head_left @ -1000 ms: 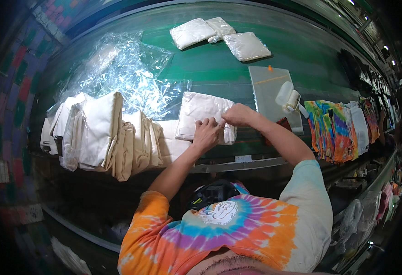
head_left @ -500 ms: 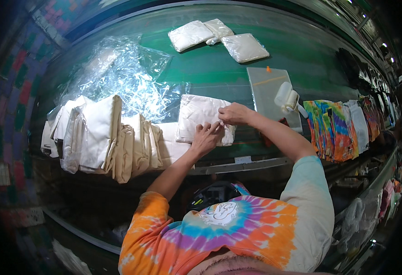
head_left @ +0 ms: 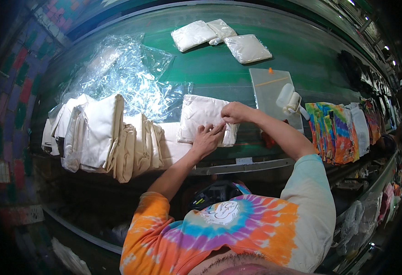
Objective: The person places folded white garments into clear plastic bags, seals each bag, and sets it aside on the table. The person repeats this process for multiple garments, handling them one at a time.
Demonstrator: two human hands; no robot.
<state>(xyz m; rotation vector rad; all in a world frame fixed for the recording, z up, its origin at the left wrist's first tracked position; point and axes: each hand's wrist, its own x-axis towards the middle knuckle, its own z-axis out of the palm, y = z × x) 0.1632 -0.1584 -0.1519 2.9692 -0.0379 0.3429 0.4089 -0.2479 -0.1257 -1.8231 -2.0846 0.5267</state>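
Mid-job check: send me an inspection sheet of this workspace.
Surface: green table, carrying several piles.
Job's things: folded off-white cloth under both hands; cream fabric stack to its left; three pale packets farther back.
Clutter: crumpled clear plastic; flat clear sheet; tie-dye fabrics at right.
Hands: left hand rests on the cloth; right hand touches its right part, fingers curled, grip unclear.
Cables: nothing seen.
Surroundings: multicoloured blocks at far left.
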